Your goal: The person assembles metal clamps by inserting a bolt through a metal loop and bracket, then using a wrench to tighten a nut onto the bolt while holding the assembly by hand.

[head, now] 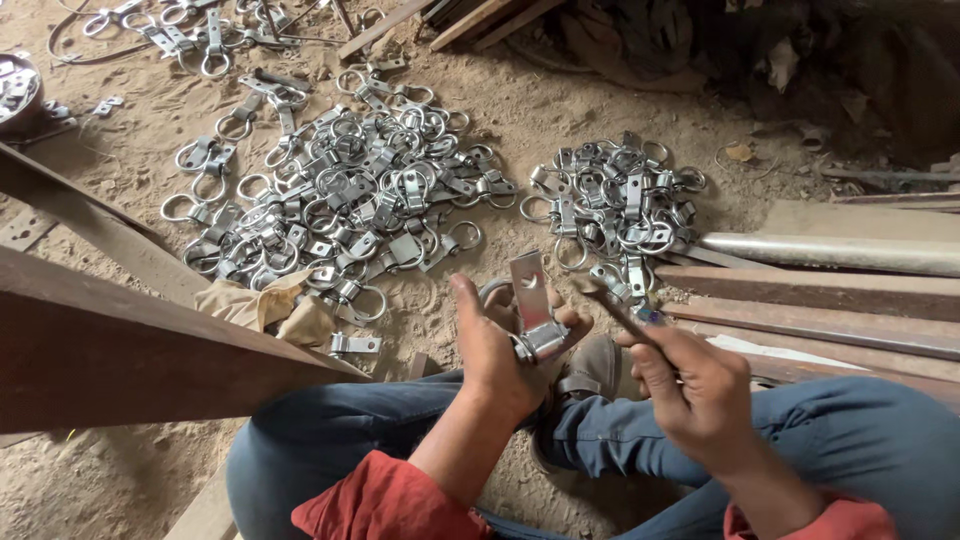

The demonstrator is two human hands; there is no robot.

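- Your left hand [495, 350] sits at the lower middle of the frame, forearm rising from a red sleeve [385, 500], thumb pointing up and palm turned toward the right
- Its fingers are wrapped round a flat metal bracket [530, 295] with a ring at its base; the plate stands upright above the fist, tilted a little to the left
- Your right hand [695, 385] is just to the right of it and slightly lower, wrist bent, knuckles facing the camera
- Its fingers pinch the handle of a thin tool [610, 308], which slants up and to the left so that its tip lies close beside the bracket; whether the tip touches the plate cannot be told
- Both hands hover over your crossed legs in blue jeans [850, 430], with a grey shoe [590, 370] showing between the hands
- On the sandy floor [560, 110] in the upper middle of the frame lies a large loose heap of metal ring brackets [350, 190]
- A smaller pile of the same brackets [615, 205] lies to its right, just above your hands
- A round dark container [15, 90] at the upper left edge holds a few metal pieces; it is cut off by the frame
- A crumpled tan cloth [260, 305] lies at the lower edge of the large heap
- A rusty steel beam [120, 350] crosses the left side, and flat bars and a pale pipe [830, 250] lie on the right
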